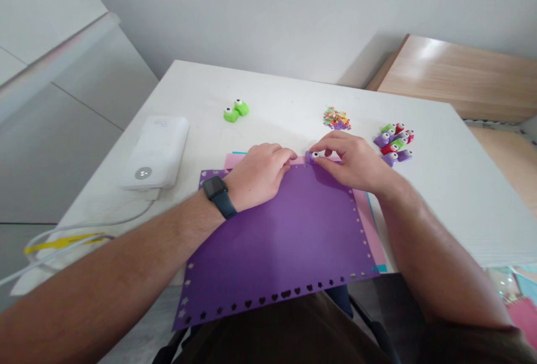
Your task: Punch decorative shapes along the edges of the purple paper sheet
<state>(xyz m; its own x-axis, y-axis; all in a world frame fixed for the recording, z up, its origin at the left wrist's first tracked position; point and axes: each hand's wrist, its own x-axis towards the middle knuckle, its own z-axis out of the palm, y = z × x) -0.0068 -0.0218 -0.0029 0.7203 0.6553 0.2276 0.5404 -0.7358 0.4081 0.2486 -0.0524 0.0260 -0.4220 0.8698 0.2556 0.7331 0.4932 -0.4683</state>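
A purple sheet of paper has small hearts and stars punched along its edges, and its near edge hangs past the table. My left hand, with a dark watch at the wrist, rests on the far part of this sheet, its fingers bent together at the edge. At that same far edge, my right hand has thumb and fingers closed around a small purple craft punch with a white eye-shaped button. Pink paper and a strip of blue paper show from underneath.
Two green craft punches stand at the back left. Colourful paper confetti lies behind my right hand, with several more punches to its right. A white power bank with a cable sits on the left of the white table.
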